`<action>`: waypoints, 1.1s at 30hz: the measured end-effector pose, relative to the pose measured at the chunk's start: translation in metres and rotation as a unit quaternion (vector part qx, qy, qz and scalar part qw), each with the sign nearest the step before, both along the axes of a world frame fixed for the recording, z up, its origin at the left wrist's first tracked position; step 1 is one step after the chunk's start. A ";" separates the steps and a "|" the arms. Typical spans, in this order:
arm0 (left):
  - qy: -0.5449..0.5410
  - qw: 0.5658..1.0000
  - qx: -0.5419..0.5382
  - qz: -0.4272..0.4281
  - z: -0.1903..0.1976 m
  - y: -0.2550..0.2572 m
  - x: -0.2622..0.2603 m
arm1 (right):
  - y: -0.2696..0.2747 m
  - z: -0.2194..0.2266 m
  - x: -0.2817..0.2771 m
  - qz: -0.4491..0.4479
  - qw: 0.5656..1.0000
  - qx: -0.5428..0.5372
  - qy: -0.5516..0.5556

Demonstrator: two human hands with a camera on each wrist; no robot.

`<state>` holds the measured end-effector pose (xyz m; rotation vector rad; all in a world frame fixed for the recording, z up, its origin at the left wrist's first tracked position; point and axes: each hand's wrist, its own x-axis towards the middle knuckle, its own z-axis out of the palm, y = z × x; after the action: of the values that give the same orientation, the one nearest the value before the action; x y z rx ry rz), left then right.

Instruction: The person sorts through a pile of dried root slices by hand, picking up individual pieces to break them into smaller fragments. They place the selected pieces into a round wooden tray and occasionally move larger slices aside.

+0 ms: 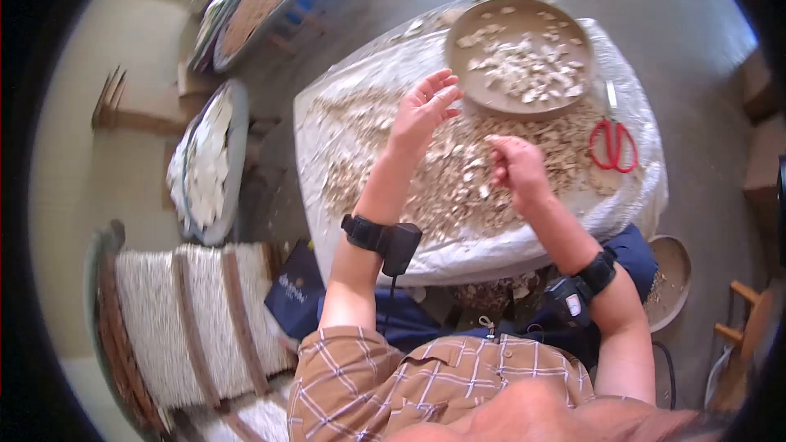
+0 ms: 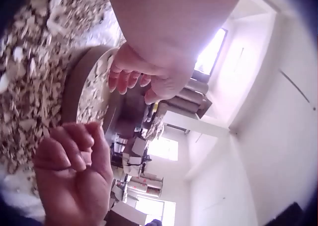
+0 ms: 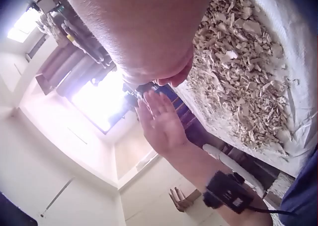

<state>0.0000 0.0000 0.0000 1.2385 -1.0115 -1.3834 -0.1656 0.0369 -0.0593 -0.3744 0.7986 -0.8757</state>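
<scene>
My left hand [image 1: 422, 115] hovers beside the near left rim of a round shallow basin [image 1: 524, 112], its fingers loosely bent with nothing visible between them. Pale flakes [image 1: 532, 69] lie inside the basin. Closer to me, my right hand [image 1: 520, 170] is over a spread heap of dried pale chips [image 1: 442, 188]. Its fingers are curled, and thumb and forefinger pinch a small pale flake [image 1: 491, 138] at their tips. In the left wrist view the right hand [image 2: 74, 171] shows those curled fingers. The right wrist view shows the left hand [image 3: 164, 124] with fingers extended.
Red-handled scissors [image 1: 612, 147] lie right of the heap on the white plastic-covered table [image 1: 319, 127]. Left of the table stand an oval tray [image 1: 237, 160] of pale pieces and a large rack [image 1: 196, 311] of packed white strips. Another basin [image 1: 671, 282] is low at the right.
</scene>
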 end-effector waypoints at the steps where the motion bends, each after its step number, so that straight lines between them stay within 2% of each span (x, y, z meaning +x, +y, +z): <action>1: -0.107 0.994 -0.024 0.006 0.011 0.020 0.005 | 0.003 0.001 -0.008 -0.004 1.000 0.003 -0.004; 2: -0.214 0.976 -0.047 0.008 0.021 0.039 0.009 | 0.007 0.002 -0.018 0.006 1.000 -0.009 -0.016; 3: -0.148 0.988 -0.039 0.025 -0.025 0.056 0.021 | 0.007 -0.012 -0.035 0.009 0.999 -0.018 0.048; 5: -0.215 0.973 0.045 0.074 -0.050 0.094 0.066 | 0.008 -0.010 -0.035 0.026 0.998 -0.021 0.053; 6: -0.215 0.972 0.048 0.079 -0.068 0.113 0.089 | 0.011 -0.011 -0.035 0.025 0.998 -0.009 0.058; 8: -0.434 0.895 0.079 0.072 -0.102 0.142 0.127 | 0.012 -0.013 -0.034 0.025 0.998 -0.004 0.056; 9: -0.432 0.895 0.080 0.080 -0.102 0.150 0.129 | 0.012 -0.014 -0.032 0.033 0.998 -0.007 0.058; 11: -0.579 0.804 0.094 0.102 -0.103 0.161 0.134 | 0.014 -0.017 -0.028 0.039 0.997 0.002 0.071; 12: -0.597 0.786 0.120 0.107 -0.104 0.163 0.136 | 0.015 -0.018 -0.026 0.045 0.996 0.002 0.078; 16: -0.602 0.771 0.190 0.083 -0.108 0.158 0.146 | 0.014 -0.023 -0.017 0.060 0.995 0.004 0.083; 17: -0.600 0.772 0.193 0.087 -0.111 0.154 0.149 | 0.013 -0.024 -0.015 0.068 0.994 0.000 0.083; 19: -0.398 0.902 0.135 0.100 -0.118 0.147 0.147 | 0.012 -0.027 -0.011 0.081 0.993 -0.002 0.082; 20: -0.377 0.917 0.080 0.104 -0.121 0.144 0.138 | 0.012 -0.027 -0.008 0.085 0.992 0.000 0.089; 21: -0.376 0.916 0.084 0.108 -0.118 0.141 0.130 | 0.013 -0.028 -0.006 0.090 0.991 0.002 0.096; 23: -0.354 0.929 0.087 0.061 -0.110 0.135 0.119 | 0.013 -0.031 -0.003 0.100 0.991 -0.001 0.093; 25: -0.334 0.939 0.054 0.060 -0.103 0.132 0.117 | 0.015 -0.032 -0.002 0.110 0.989 -0.019 0.097; 27: -0.180 0.979 0.063 0.076 -0.103 0.127 0.126 | 0.016 -0.032 -0.001 0.113 0.988 -0.018 0.100; 29: -0.141 0.981 0.039 0.129 -0.101 0.128 0.136 | 0.016 -0.033 0.000 0.114 0.988 -0.017 0.101; 31: -0.079 0.983 0.052 0.157 -0.101 0.132 0.149 | 0.015 -0.033 0.000 0.119 0.987 -0.024 0.108; 33: -0.066 0.978 0.078 0.183 -0.100 0.137 0.159 | 0.017 -0.032 0.000 0.117 0.986 -0.019 0.115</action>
<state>0.1588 0.1369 -0.1000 1.5615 -0.7253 -1.1193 -0.1652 0.0537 -0.0911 -0.5984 0.9307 -0.6339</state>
